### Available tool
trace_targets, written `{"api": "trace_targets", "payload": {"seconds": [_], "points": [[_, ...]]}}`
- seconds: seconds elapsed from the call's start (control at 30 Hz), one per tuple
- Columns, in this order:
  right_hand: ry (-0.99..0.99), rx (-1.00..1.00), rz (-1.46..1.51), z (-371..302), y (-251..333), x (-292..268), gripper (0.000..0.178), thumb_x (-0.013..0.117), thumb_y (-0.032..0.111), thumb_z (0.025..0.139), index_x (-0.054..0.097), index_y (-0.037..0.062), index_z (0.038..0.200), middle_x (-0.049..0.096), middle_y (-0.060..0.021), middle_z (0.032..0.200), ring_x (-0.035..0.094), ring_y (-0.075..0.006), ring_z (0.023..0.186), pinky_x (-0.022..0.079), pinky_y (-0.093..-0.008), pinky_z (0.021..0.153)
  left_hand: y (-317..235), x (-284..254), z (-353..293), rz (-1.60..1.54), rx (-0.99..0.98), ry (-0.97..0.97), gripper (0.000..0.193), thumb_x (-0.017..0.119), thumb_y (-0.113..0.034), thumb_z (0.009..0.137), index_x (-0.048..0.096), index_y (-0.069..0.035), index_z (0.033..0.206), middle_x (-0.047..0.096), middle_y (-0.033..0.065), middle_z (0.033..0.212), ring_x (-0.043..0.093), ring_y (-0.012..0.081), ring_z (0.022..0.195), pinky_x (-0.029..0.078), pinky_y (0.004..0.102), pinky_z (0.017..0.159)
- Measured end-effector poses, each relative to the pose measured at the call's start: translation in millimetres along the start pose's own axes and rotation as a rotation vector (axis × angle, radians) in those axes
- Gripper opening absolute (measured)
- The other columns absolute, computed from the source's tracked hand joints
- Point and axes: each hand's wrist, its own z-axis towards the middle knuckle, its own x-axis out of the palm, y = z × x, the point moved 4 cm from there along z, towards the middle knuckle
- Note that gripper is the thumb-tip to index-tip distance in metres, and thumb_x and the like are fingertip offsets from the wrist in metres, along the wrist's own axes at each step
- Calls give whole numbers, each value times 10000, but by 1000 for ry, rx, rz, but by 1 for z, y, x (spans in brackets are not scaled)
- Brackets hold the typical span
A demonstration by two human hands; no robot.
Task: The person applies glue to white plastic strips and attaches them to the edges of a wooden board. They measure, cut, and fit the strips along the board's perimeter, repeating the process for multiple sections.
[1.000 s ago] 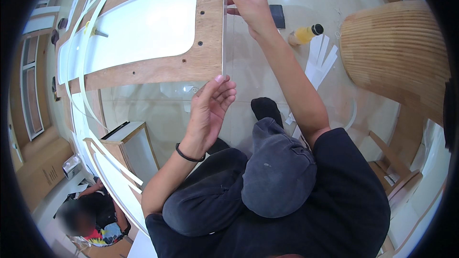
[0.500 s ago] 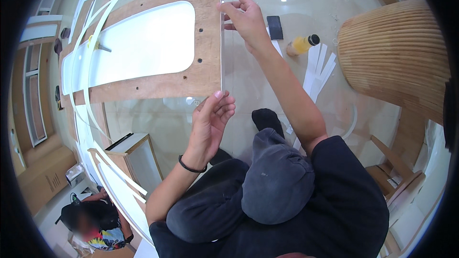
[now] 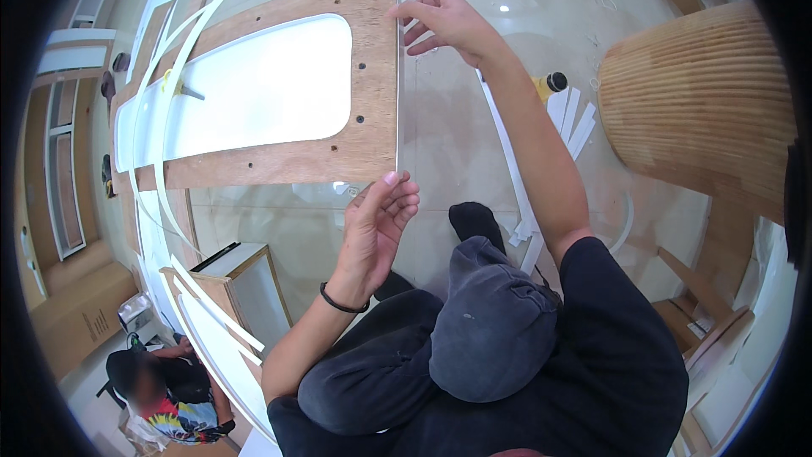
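A plywood panel with a white rounded-corner inset extends away to the left. Along its right edge runs a thin white edging strip. My left hand, with a black band at the wrist, is closed at the near end of this edge, thumb and finger pinching the strip by the corner. At the far corner my right hand holds the strip against the edge, index finger on the corner, thumb at the panel's top edge and the other fingers curled alongside. A yellow-nozzled tool lies on the inset.
Long white strips curve over the panel's left part. On the floor to the right are a yellow bottle with a black cap, cut white strips and a ribbed wooden piece. Another person sits at lower left beside a cabinet box.
The panel and both hands sit slightly lower and further right in the picture. My right forearm now covers the dark block and part of the bottle. Both hands stay at the edge's two ends.
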Motion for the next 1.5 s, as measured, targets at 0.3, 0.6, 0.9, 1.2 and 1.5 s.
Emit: {"api": "trace_targets", "payload": {"seconds": [0.3, 0.6, 0.9, 1.2, 1.5], "points": [[9, -20, -34, 2, -1, -2, 792, 723, 326, 822, 392, 34, 1479, 656, -137, 1010, 698, -216, 827, 613, -334, 726, 1, 1, 0, -5, -26, -2, 320, 656, -272, 944, 626, 2, 1106, 683, 64, 965, 640, 128, 882, 517, 256, 842], [89, -28, 138, 10, -11, -3, 660, 671, 227, 917, 383, 24, 1475, 628, -100, 920, 673, -160, 730, 590, -297, 621, 3, -4, 2, -8, -12, 35, 364, 651, -273, 943, 598, 21, 1151, 661, 71, 977, 632, 141, 896, 531, 251, 850], [111, -43, 115, 21, -19, -3, 742, 678, 257, 907, 310, 7, 1501, 655, -159, 889, 677, -186, 675, 590, -308, 584, 4, -3, 3, 28, -6, -18, 390, 671, -285, 933, 592, 26, 1154, 666, 74, 960, 624, 134, 901, 518, 255, 855], [-74, -156, -106, -79, 28, -41, 629, 705, 223, 895, 414, 12, 1412, 639, -106, 895, 672, -171, 763, 581, -295, 663, 19, 25, 3, 247, -187, 435, 515, 663, -249, 892, 492, -19, 1320, 544, 148, 1350, 542, 220, 1207, 400, 389, 1042], [-545, 90, 99, -239, -134, -31, 507, 638, 195, 952, 418, 61, 1389, 614, -113, 1057, 666, -165, 796, 553, -285, 621, 45, 19, 11, 901, 8, 265, 311, 462, -357, 1049, 462, -50, 1101, 432, 12, 827, 439, 96, 675, 458, 276, 594]]}}
